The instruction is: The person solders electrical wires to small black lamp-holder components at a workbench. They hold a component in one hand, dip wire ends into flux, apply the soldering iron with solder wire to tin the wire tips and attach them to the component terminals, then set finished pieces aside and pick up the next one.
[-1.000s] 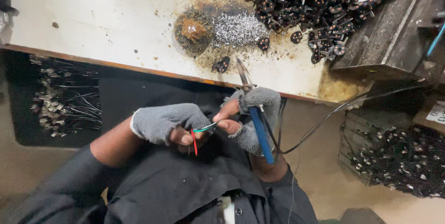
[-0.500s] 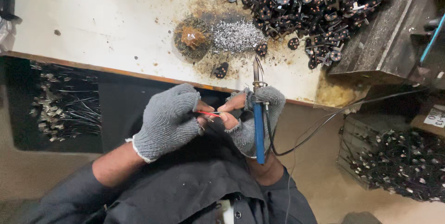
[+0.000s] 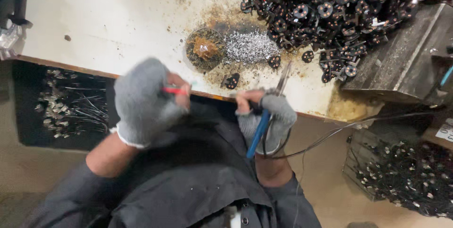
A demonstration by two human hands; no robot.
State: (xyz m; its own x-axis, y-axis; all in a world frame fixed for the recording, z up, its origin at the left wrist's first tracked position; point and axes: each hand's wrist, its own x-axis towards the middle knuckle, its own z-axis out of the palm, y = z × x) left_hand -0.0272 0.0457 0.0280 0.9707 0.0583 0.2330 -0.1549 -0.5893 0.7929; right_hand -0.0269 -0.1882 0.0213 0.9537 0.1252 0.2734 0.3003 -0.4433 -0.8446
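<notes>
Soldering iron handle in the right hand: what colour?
Blue, on the soldering iron held by the right hand; head view shows it.

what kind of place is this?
Probably a small electronics assembly bench. The right hand grips a blue-handled soldering iron, a heap of small black round components fills the stained white worktop, and solder scraps lie beside it.

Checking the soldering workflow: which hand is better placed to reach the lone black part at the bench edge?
Likely the right hand: its soldering iron already sits beside that black part. The left hand holds a red wire.
</notes>
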